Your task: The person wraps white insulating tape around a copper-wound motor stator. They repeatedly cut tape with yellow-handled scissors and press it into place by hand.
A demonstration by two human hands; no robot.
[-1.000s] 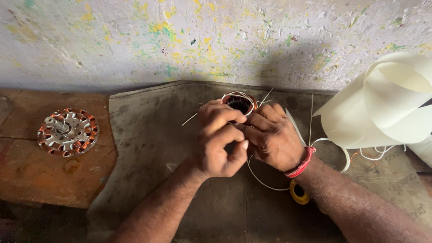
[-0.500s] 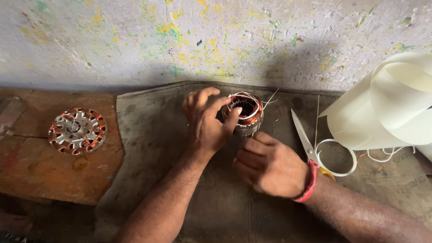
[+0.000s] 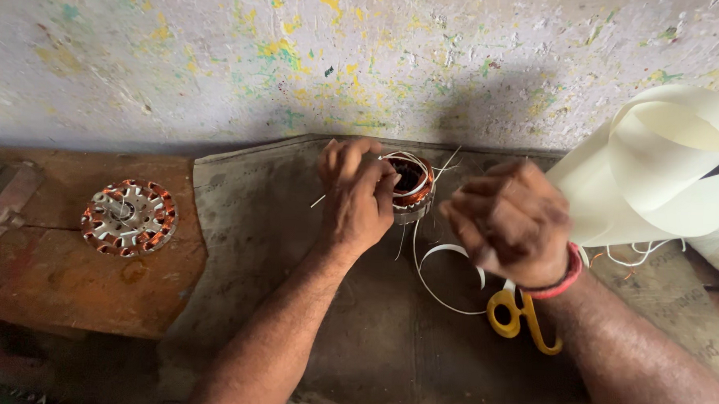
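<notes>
One view only, from your head camera, looking down: your left hand [image 3: 358, 195] lies over the near-left side of a round copper-wound motor stator with white insulation strips and thin white leads [image 3: 409, 182], fingers curled and pressed against its rim, so it is closed on that part, which stands on a dark grey worn mat [image 3: 270, 247] close to the wall. Your right hand [image 3: 512, 219] hovers just beside it to the right, blurred, fingers bunched together; you cannot tell from this picture whether it pinches a wire or nothing at all. Judge the stator as dense and heavy for its size, stiff in its steel core, yet delicate on top: the copper windings and loose white leads would bend or scrape easily, and the thin strips poking out are soft. Take hold of it by the outer steel rim, not by the coils or leads. A curl of white strip [image 3: 447, 262] lies on the mat below it, and yellow-handled scissors [image 3: 521, 313] rest near your right wrist, which wears a red band [image 3: 558, 281]. A large roll of cream insulating paper [image 3: 663, 169] stands at the right. To the left, a rust-brown wooden board [image 3: 46, 287] carries a second flat round stator with copper coils [image 3: 129, 217], well apart. The mat is rough and should not let parts slide. Behind everything rises a pale, paint-flecked plaster wall [image 3: 221, 54].
</notes>
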